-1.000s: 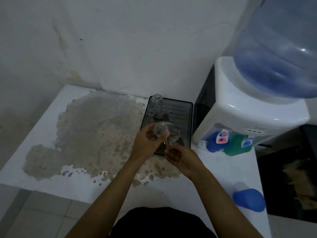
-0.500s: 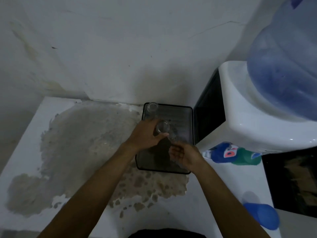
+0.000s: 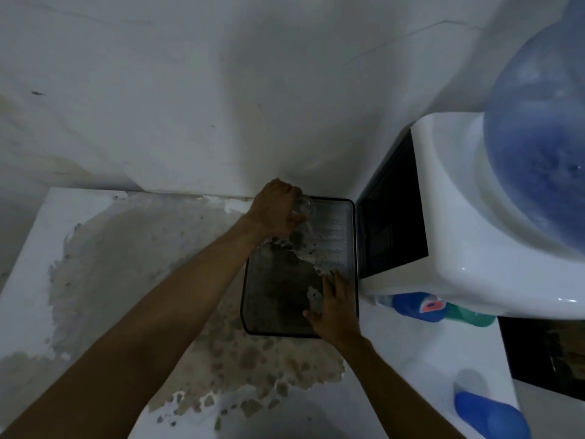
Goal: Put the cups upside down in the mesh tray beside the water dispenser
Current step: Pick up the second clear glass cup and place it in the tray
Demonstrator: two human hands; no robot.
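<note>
A black mesh tray [image 3: 343, 236] lies on the white counter, right against the water dispenser [image 3: 468, 248]. My left hand [image 3: 275, 207] is at the tray's far left corner, closed around a clear glass cup [image 3: 303, 206] with its base up. Another clear glass [image 3: 305, 231] seems to stand just below that hand, but it is hard to make out. My right hand [image 3: 334, 307] rests flat with fingers spread on the tray's near right part, holding nothing.
The counter [image 3: 63, 236] has a large patch of worn, peeling surface left of and in front of the tray. A blue bottle [image 3: 535, 144] tops the dispenser, whose blue and green taps [image 3: 424, 307] jut out nearby. A blue plastic cup [image 3: 487, 413] lies at the counter's near right.
My left hand carried the glass from the tray's middle to its far left corner. My right hand let go of the glass and dropped flat onto the tray's near right part.
</note>
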